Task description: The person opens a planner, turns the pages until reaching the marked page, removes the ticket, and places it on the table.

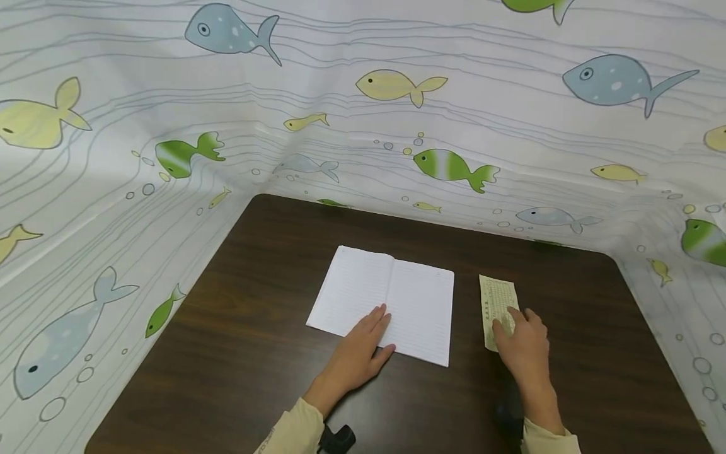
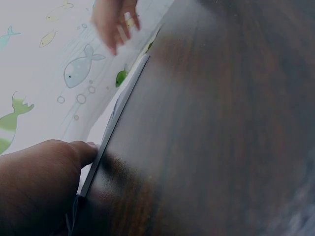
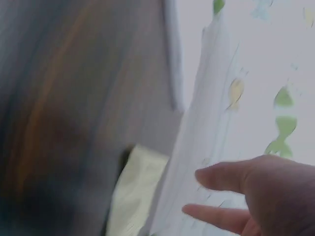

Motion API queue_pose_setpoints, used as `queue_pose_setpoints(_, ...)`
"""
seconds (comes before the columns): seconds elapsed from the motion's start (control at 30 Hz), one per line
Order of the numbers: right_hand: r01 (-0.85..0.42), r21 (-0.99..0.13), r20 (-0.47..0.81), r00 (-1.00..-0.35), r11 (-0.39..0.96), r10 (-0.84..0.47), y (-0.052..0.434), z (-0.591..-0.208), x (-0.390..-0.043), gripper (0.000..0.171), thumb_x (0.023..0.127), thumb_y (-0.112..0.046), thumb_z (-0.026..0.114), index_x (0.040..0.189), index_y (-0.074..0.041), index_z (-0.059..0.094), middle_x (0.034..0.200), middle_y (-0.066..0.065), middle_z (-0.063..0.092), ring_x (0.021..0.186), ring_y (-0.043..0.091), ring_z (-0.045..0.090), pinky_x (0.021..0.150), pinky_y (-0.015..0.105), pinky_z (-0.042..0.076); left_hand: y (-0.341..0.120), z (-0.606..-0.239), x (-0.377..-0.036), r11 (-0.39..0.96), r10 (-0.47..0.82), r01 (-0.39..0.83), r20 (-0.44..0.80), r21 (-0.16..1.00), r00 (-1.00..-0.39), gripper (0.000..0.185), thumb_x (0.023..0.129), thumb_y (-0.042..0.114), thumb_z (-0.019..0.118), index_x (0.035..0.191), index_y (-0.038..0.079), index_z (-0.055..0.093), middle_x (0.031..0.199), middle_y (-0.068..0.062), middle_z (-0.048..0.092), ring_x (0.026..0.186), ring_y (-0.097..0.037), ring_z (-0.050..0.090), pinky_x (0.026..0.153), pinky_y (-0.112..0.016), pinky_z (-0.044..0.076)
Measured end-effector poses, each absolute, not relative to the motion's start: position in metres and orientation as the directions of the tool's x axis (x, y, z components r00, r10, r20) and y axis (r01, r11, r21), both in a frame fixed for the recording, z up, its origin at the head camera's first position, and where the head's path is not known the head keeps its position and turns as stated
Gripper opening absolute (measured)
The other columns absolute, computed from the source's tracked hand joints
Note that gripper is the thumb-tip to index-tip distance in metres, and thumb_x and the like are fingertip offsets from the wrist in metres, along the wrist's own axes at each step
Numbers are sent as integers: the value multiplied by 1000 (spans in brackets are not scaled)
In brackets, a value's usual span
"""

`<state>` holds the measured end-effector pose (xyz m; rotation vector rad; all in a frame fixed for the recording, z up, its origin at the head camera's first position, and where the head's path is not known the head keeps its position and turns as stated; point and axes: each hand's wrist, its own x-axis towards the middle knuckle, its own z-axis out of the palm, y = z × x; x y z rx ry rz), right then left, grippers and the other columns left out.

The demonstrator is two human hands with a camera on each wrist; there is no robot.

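Observation:
An open notebook (image 1: 422, 296) with ruled white pages lies on the dark table. The left hand (image 1: 357, 356) rests on its lower edge near the fold, fingers straight, thumb out to the side. In the left wrist view its thumb lies at the edge of the notebook (image 2: 120, 105). To the right is a pale yellow printed sheet of paper (image 1: 496, 296). Over its lower right part hovers the right hand (image 1: 524, 343). The right wrist view shows the right hand's thumb and finger (image 3: 216, 216) spread apart with nothing between them, beside the yellow sheet (image 3: 138, 191).
Dark wood-grain tabletop (image 1: 255, 284) extends around the notebook and sheet. A white curtain (image 1: 340, 38) printed with fish surrounds the table's back and sides. A black device (image 1: 340, 438) sits at the left wrist.

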<state>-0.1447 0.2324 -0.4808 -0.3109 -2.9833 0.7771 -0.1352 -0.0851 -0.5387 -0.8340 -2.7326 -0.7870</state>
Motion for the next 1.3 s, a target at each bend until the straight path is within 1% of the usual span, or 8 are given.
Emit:
queue_pose_setpoints(0.13,-52,-467,33,-999,883,-42,201,-482,-143,48,97,-25,57,134,6,52,145,36,32,131,54,33,101,68,31,-86,-538,-135,705,456,545,297,454,-839,59,97,34,59,144,1,44,153,-14,36,141,-26,33,113,-40,31)
queue_pose_setpoints(0.3,-296,-441,14,-946,847,-323,172,-495,-133,54,93,-33,65,138,-6,54,149,29,34,135,47,35,101,63,37,-83,-539,-135,723,410,515,314,460,-856,57,97,34,58,142,0,46,150,-17,39,139,-29,36,111,-45,33)
queue_pose_setpoints(0.4,-316,-439,18,-939,841,-343,169,-500,-129,55,91,-35,67,139,-10,55,148,30,34,136,46,34,101,61,37,-83,-537,-139,802,264,395,327,448,-907,56,96,33,58,137,-5,49,146,-25,41,137,-37,36,110,-56,28)
queue_pose_setpoints(0.53,-306,-471,24,-942,827,-334,168,-500,-128,53,91,-32,68,138,-11,56,148,30,33,137,46,33,102,60,37,-99,-526,-144,852,-50,91,255,515,-966,62,92,34,62,134,-9,48,144,-36,34,137,-49,29,106,-68,20)
queue_pose_setpoints(0.7,-306,-489,28,-941,817,-336,169,-500,-127,50,90,-27,69,135,-8,58,146,32,35,136,46,34,102,58,38,-129,-502,-149,725,-220,-122,61,678,-973,67,93,39,61,137,-8,43,143,-36,33,131,-52,35,97,-69,33)
queue_pose_setpoints(1.07,-258,-591,48,-957,764,-286,170,-507,-116,48,89,-18,70,133,-4,58,147,31,35,136,45,34,104,57,36,-162,-476,-157,456,-122,-276,-248,846,-961,72,96,48,55,141,-6,39,125,-27,57,107,-36,60,86,-48,50)
queue_pose_setpoints(1.17,-228,-624,31,-963,747,-268,168,-508,-112,49,89,-20,70,134,-5,57,150,28,32,137,42,34,106,54,35,-156,-466,-155,345,-26,-184,-187,920,-982,63,97,44,56,138,-2,47,124,-21,59,102,-29,61,83,-43,53)
queue_pose_setpoints(1.3,-200,-663,21,-968,722,-249,165,-508,-109,54,92,-26,68,139,-5,52,152,26,31,139,40,31,107,55,33,-125,-449,-148,231,144,61,27,971,-989,51,104,38,42,141,3,45,133,-15,54,115,-27,54,95,-45,46)
